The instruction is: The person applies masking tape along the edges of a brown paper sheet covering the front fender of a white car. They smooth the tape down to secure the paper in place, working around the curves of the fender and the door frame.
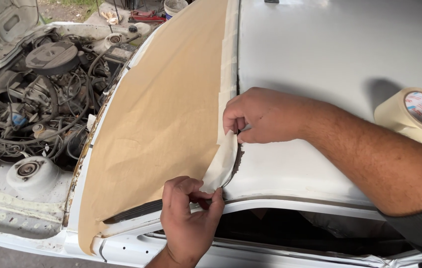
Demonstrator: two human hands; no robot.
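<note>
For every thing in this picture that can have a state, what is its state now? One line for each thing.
Left hand: pinching the lower end of the tape strip.
Right hand: pinching the strip's upper part at the roof edge.
Masking tape strip: partly lifted, curling loose.
Brown masking paper: spread over the windshield.
Tape roll: resting on the white roof.
Engine bay: open, uncovered.

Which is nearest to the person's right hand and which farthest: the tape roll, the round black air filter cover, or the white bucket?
From the right hand, in the head view:
1. Tape roll, on the white roof to its right.
2. Round black air filter cover, far left in the engine bay.
3. White bucket, on the ground at the top edge.
</note>
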